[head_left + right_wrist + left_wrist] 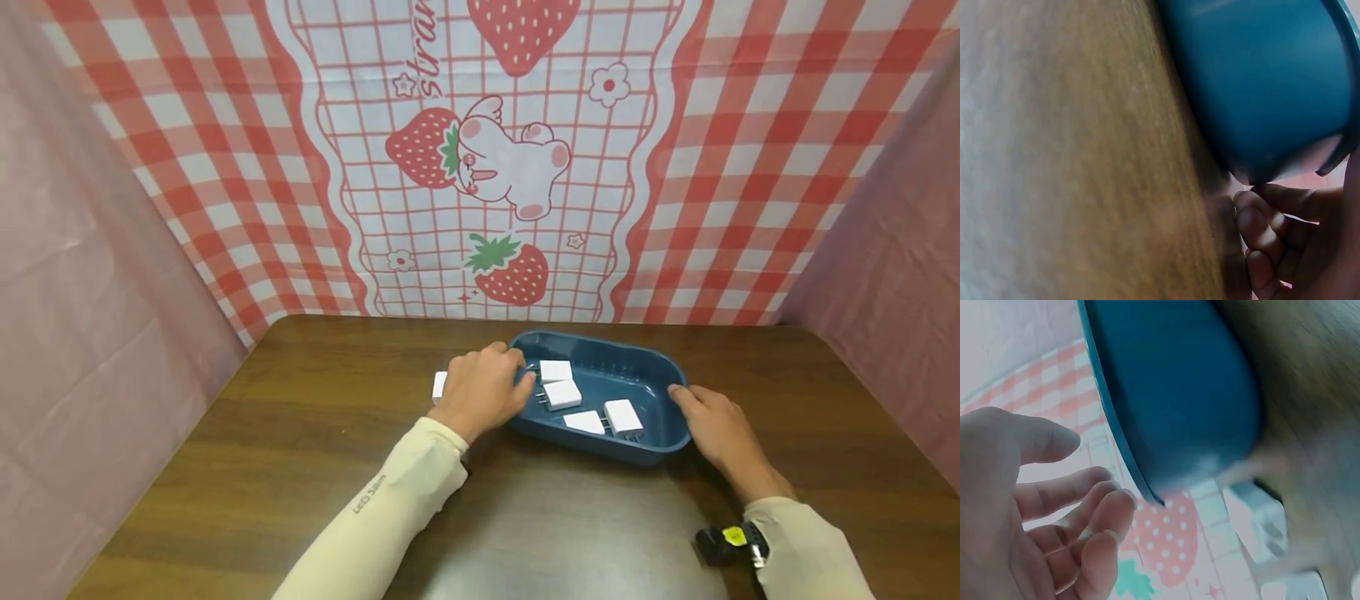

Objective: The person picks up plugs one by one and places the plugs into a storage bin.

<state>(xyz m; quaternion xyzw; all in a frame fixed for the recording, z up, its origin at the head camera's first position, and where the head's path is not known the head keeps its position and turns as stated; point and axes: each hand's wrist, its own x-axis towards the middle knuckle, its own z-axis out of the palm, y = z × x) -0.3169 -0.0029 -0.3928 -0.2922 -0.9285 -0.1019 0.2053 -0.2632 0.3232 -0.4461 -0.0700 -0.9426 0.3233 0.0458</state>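
A blue plastic tub (600, 450) stands on the wooden table with several white charger plugs (562, 395) lying in it, their metal prongs showing. My right hand (716, 425) grips the tub's right end, thumb over the rim and fingers curled against the outside. At the left end is my left hand (483, 387), palm down. In the left wrist view its thumb and fingers (1110, 512) are bent loosely, with a gap between them and nothing held. Beyond that hand, outside the tub, another white plug (439, 387) is partly hidden; the left wrist view shows white plugs (1257, 522) on the table there.
The brown wooden table (300, 467) ends at a red-and-white checked cloth (247, 167) with strawberry prints behind it. Pink curtains (892, 267) hang at both sides. A black strap device (731, 542) sits on the right wrist.
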